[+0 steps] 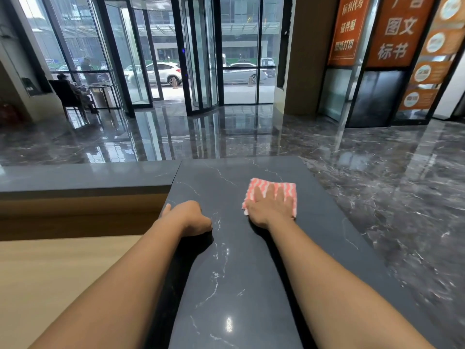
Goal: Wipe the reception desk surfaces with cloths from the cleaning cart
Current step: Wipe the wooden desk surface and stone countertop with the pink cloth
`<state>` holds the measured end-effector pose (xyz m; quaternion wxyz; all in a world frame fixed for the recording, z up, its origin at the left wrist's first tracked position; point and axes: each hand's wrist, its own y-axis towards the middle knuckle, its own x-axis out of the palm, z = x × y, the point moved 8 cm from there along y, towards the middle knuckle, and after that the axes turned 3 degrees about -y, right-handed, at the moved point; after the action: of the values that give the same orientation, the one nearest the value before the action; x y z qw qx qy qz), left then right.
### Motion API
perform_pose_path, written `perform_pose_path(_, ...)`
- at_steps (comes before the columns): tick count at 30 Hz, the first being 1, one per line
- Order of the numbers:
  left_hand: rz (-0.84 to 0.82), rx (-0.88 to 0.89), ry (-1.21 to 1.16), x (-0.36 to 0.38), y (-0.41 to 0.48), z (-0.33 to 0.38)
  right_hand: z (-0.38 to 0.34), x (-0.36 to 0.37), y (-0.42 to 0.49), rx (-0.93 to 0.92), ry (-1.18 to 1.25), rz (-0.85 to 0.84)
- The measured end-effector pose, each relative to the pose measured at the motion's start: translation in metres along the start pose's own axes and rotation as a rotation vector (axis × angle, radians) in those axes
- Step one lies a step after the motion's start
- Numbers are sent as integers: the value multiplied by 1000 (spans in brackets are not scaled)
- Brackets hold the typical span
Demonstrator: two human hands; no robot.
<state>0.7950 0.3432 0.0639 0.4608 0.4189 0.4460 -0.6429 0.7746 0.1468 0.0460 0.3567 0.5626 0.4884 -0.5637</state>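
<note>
Right hand (270, 210) pressed spread fingers flat on cloth (263, 183), cloth reaching forward toward desk (226, 273) far edge; left hand (188, 219) rested curled alongside

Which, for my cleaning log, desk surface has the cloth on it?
The dark veined stone countertop, where the right hand presses a pink-and-white striped cloth; the lower wooden surface has none.

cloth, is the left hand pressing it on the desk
No, the right hand lies flat on the cloth, while the left hand rests on the desk.
</note>
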Motion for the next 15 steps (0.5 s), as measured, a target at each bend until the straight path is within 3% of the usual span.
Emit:
perform_pose_path(7,-3,1,58,1,3,-2,-62,10,-11,-148,-44,17)
perform_pose_path(10,-13,14,62,0,3,-1,-40,5,-8,-128,-38,30)
perform_pose_path(15,-21,34,67,2,3,0,44,-4,-4,94,-30,48)
